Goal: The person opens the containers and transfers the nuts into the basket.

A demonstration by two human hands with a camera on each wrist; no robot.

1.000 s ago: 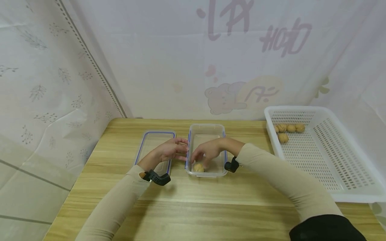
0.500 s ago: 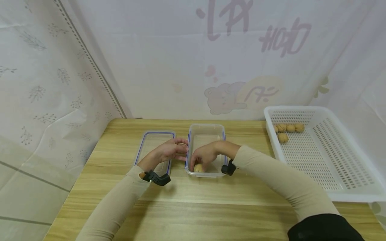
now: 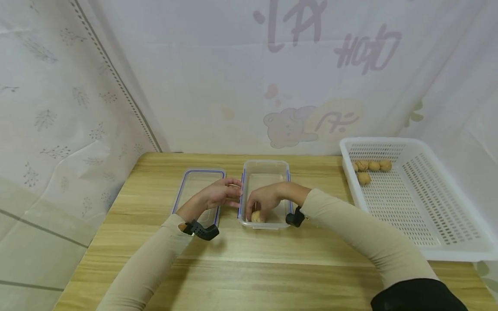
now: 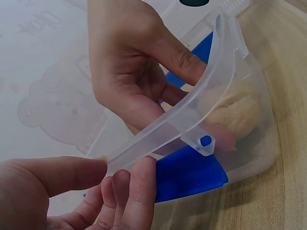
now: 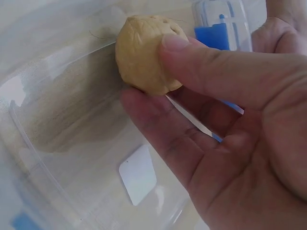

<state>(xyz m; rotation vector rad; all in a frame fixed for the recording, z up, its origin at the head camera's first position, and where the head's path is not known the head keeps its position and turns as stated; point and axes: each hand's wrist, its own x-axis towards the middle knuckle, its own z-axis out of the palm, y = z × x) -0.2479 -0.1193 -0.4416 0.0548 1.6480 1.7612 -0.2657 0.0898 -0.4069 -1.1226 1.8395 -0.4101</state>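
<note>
In the head view a clear plastic food box (image 3: 268, 166) with blue side clips stands on the wooden table. My right hand (image 3: 265, 199) reaches down into its near end. Thumb and fingers there pinch a walnut (image 5: 144, 57), low in the near left corner and seen through the wall in the left wrist view. My left hand (image 3: 223, 193) is at the box's left side; thumb and fingertips pinch the wall by the rim, next to a blue clip (image 4: 189, 175). A small white patch (image 5: 138, 176) shows at the box's bottom in the right wrist view.
Left of the box lies its clear lid (image 3: 200, 172) with a blue seal, partly under the left hand. A white perforated basket (image 3: 459, 190) stands at the right, with several walnuts (image 3: 373, 166) in its far left corner. A printed cloth (image 3: 218, 86) hangs behind the table.
My right hand has lowered slightly toward the box's near left corner, its fingers closing about the walnut. The left hand keeps its place on the box's side.
</note>
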